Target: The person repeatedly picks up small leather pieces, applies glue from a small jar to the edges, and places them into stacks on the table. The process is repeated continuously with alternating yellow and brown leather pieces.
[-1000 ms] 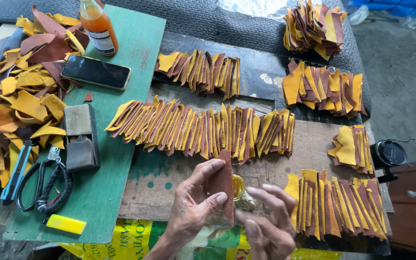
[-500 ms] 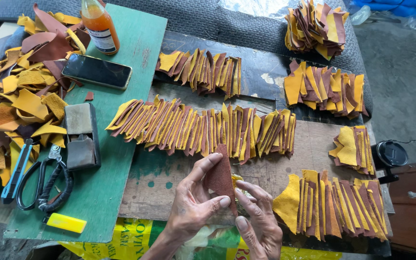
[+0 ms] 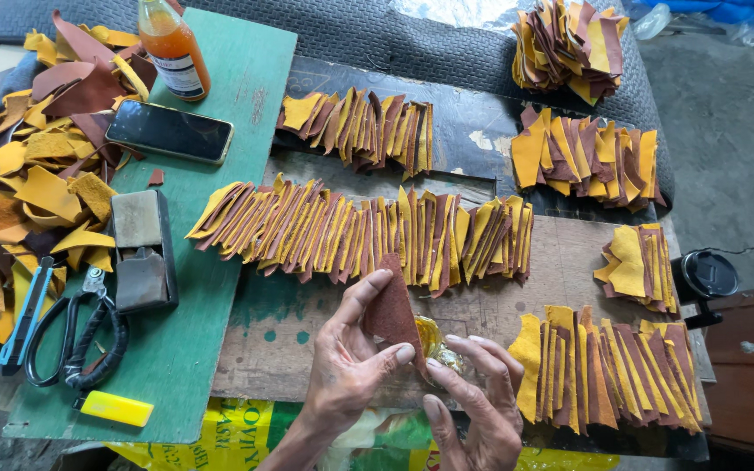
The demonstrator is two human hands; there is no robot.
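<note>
My left hand [image 3: 348, 369] pinches a brown leather piece [image 3: 392, 305] upright between thumb and fingers, near the front of the wooden board [image 3: 281, 340]. My right hand [image 3: 473, 403] sits just to its right, fingers curled over a small glossy yellow thing [image 3: 434, 340] that I cannot identify. Directly behind the hands lies a long overlapping row of yellow and brown leather strips [image 3: 368, 231]. Another fanned row of strips [image 3: 608, 366] lies right beside my right hand.
More strip rows [image 3: 359, 126] and stacks [image 3: 591, 157] [image 3: 573, 44] [image 3: 639, 266] lie behind and right. A green board [image 3: 211, 262] carries a phone [image 3: 169, 131], orange bottle [image 3: 172, 48], sharpening block [image 3: 140, 249], scissors [image 3: 76, 344], blue knife [image 3: 23, 314], yellow lighter [image 3: 115, 407]. Leather scraps [image 3: 32, 174] pile at left.
My left hand has kept the brown piece upright and shifted it slightly. My right hand drew in from the right-hand strips toward the piece, fingers now close to its lower edge.
</note>
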